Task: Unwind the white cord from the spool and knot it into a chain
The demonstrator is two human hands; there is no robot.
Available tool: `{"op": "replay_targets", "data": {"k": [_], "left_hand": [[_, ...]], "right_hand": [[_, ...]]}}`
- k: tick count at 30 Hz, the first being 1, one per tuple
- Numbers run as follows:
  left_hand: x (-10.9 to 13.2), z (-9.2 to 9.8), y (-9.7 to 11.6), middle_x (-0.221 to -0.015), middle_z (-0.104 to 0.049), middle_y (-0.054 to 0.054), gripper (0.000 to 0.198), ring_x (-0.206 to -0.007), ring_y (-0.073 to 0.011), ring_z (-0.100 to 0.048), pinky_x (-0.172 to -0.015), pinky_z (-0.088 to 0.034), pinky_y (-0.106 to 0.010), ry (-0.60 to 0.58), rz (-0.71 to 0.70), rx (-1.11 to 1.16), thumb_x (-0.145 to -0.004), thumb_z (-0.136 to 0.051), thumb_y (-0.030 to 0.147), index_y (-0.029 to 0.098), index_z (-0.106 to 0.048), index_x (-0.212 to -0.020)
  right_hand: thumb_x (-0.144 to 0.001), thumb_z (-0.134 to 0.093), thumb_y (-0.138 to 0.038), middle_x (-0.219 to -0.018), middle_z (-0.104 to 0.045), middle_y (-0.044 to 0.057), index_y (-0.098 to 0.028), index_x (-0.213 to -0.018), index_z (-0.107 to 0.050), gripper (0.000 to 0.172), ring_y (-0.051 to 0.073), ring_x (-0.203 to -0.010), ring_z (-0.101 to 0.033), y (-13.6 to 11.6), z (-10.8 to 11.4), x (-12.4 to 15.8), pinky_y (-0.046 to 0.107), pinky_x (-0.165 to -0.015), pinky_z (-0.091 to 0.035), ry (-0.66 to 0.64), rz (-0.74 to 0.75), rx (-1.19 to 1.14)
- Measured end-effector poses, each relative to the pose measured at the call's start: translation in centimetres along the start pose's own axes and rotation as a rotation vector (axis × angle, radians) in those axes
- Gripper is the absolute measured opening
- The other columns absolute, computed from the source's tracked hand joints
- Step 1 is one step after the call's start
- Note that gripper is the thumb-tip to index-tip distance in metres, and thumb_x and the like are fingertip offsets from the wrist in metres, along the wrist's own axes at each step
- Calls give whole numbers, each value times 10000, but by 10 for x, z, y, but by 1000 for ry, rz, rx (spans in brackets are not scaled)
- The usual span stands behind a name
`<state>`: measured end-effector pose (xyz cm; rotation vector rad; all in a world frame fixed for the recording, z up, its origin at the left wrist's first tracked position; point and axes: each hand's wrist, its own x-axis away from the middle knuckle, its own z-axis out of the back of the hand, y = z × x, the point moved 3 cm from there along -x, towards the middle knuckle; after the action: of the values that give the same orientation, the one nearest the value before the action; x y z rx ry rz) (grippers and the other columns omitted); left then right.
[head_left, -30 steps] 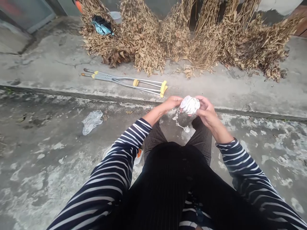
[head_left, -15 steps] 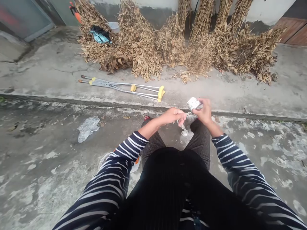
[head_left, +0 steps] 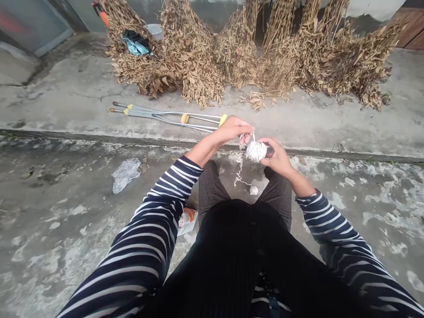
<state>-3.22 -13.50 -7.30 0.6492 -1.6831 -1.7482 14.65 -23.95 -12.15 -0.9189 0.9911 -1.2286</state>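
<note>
My right hand (head_left: 276, 155) grips a thick roll of white cord (head_left: 256, 150) by its right end, thumb below and fingers above. Just up and left of the roll, my left hand (head_left: 237, 130) pinches the white strand (head_left: 253, 136) that runs off it. Below my left hand a loose, crinkled length of cord (head_left: 239, 170) hangs down. It leads to a small white ball of cord (head_left: 253, 190) between my knees, seemingly on the ground.
Crutches (head_left: 165, 115) with yellow pads lie on the raised concrete step (head_left: 82, 106). Dried plant bundles (head_left: 202, 66) lean along the wall, with a blue and black cloth (head_left: 137, 43) on them. A crumpled clear plastic bag (head_left: 126, 175) and an orange-white packet (head_left: 188, 220) lie lower left.
My left hand has risen and moved slightly left, drawing the strand upward. The roll in my right hand has come down and left and turned. More loose cord now shows below.
</note>
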Motion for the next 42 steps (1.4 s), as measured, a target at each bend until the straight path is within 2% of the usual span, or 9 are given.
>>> {"op": "replay_targets", "data": {"k": [5, 13, 18, 24, 28, 31, 35, 39, 42], "left_hand": [[-8, -2, -7, -525, -636, -33, 384, -416, -53, -495, -529, -396, -212, -20, -5, -38, -880, -780, 328, 93, -660, -601], [-8, -25, -72, -463, -575, -5, 514, -403, -61, -461, -458, -334, -201, 55, 46, 192, -828, -794, 529, 114, -618, -581], [15, -40, -97, -476, -587, 6, 520, -379, -65, -469, -564, -498, -247, -42, 94, 392, -813, -789, 612, 120, -656, -708], [38, -40, -110, -458, -554, 48, 536, -387, -62, -466, -688, -558, -285, -44, 108, 505, -748, -827, 643, 139, -649, -787], [36, -22, -121, -572, -650, -6, 513, -500, -95, -578, -768, -559, -311, 8, 141, 406, -725, -845, 604, 121, -677, -763], [22, -7, -112, -904, -772, -98, 404, -820, -157, -707, -858, -541, -297, 158, 143, 207, -710, -883, 425, 104, -748, -916], [-3, -16, -66, -1281, -729, -108, 553, -1123, -198, -674, -876, -525, -255, 323, -102, 51, -712, -855, 185, 173, -717, -1247], [-20, -51, -41, -1041, -777, -109, 245, -835, -161, -700, -658, -518, -224, 312, -114, 196, -826, -765, 203, 102, -743, -1048], [-23, -66, -41, -992, -775, -98, 227, -804, -152, -696, -603, -507, -207, 319, -82, 349, -854, -746, 211, 100, -726, -1051]], "right_hand": [[-580, -726, -214, -1158, -639, 67, -235, -1131, -613, 562, 236, -1059, -622, -14, 1, 4, 278, -715, -540, -60, -48, -185], [-557, -843, -307, -1248, -671, 88, -259, -1295, -605, 777, 294, -1187, -637, -27, 4, 7, 456, -975, -581, 20, -58, -338], [-612, -806, -291, -1442, -603, 80, -267, -1299, -622, 711, 304, -1184, -651, -41, 27, -5, 506, -922, -636, 86, -65, -459], [-653, -765, -260, -1167, -696, 18, -295, -1172, -644, 534, 229, -1025, -686, -39, 58, -30, 476, -923, -669, 132, -87, -519], [-642, -726, -226, -1088, -708, 20, -274, -1103, -664, 468, 229, -1008, -695, -47, 64, -33, 464, -911, -683, 88, -117, -523], [-596, -716, -190, -1054, -719, 14, -257, -1086, -688, 495, 209, -935, -700, -56, 58, -31, 435, -841, -702, 84, -161, -547], [-579, -727, -182, -1014, -731, 16, -245, -1098, -699, 524, 193, -860, -703, -59, 43, -33, 425, -796, -704, 63, -211, -523], [-598, -710, -185, -1003, -734, 28, -228, -1077, -691, 481, 199, -863, -706, -58, 36, -42, 451, -835, -694, 52, -207, -497], [-581, -702, -165, -986, -725, 36, -203, -1046, -695, 466, 193, -861, -699, -63, 38, -45, 397, -809, -692, 75, -213, -533]]}}
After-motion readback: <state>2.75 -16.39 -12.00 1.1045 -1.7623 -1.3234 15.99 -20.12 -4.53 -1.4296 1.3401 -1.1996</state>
